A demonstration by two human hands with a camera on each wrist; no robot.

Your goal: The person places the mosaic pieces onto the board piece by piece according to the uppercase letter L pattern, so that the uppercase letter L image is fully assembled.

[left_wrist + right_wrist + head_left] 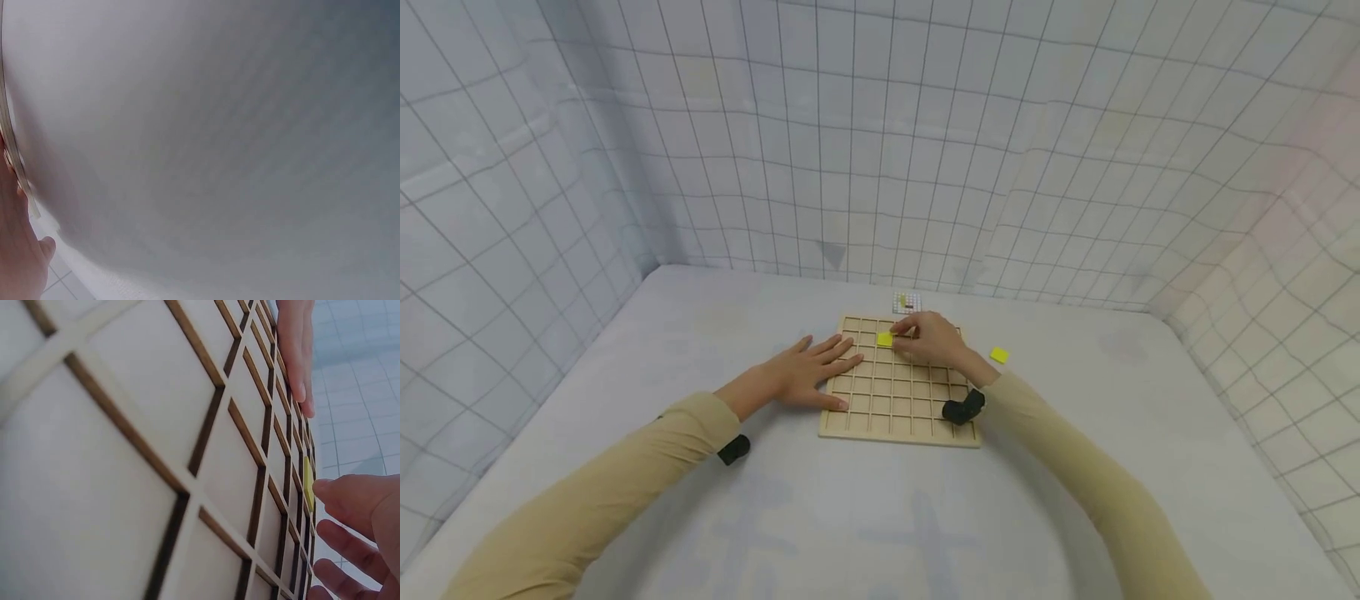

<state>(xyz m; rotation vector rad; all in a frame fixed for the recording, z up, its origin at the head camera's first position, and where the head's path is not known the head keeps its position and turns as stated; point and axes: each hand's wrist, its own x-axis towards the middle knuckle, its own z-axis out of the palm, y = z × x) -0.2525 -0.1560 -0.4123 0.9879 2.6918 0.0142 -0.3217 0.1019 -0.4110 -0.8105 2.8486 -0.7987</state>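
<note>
One gridded wooden board (880, 388), pale, divided by raised strips into square cells, lying flat on a white tabletop (1112, 392). One yellow tile (884, 340), square, on the board towards its far edge, left of the middle. One second yellow tile (999, 355), lying on the tabletop, to the right of the board and apart from it. One small card (907, 302), white, printed with a grid and a few coloured marks, just beyond the board's far edge. Left hand (811, 372): fingers straight and spread, resting across the board's left side, gripping nothing. Right hand (931, 337): above the board's far part, thumb and fingers bent, fingertips (322, 486) at the right edge of the on-board tile; whether they pinch it or merely touch it cannot be told. The two hands are apart. Two beige sleeves (617, 483). Two black wrist devices (964, 407), one at each wrist. Surrounding walls (880, 167): white, marked with dark grid lines.
</note>
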